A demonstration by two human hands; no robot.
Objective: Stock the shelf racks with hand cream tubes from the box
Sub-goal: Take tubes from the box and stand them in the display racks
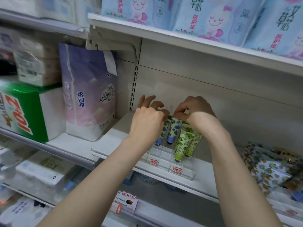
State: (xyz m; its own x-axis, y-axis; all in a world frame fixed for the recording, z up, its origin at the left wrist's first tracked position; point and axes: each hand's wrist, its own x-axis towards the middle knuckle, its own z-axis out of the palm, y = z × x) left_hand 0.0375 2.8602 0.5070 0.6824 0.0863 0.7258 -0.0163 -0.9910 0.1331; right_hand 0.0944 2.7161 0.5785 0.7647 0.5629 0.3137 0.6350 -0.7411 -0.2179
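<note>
Acrylic and see-through, the rack [165,163] sits on the white shelf [114,140] with only its back part filled. Two tubes with blue flowers stand cap-down on its left side and at least two green-leafed tubes [182,141] stand cap-down on its right. The cells nearer the front, behind the red labels, show no tubes. By this count the stocking looks well begun but far from finished, since the front rows are yet to be filled.

The right hand [195,108] pinches the crimped top of the blue-flowered tube [174,128] between thumb and forefinger, with the tube's cap down in the rack. It seems to be seating or straightening it. The left hand [147,123] is just beside it, at the top of the second blue tube [162,133]. Two of its fingers are raised and the others bent. The back of the hand covers the contact, so whether it grips that tube or only steadies it cannot be told.

The patterned box [265,167] lies on the same shelf, well to the right, and its far end is cut off by the picture's edge. How many tubes remain in it cannot be seen. The right wrist hides any tubes behind the green ones, and the label print is too small to read
</note>
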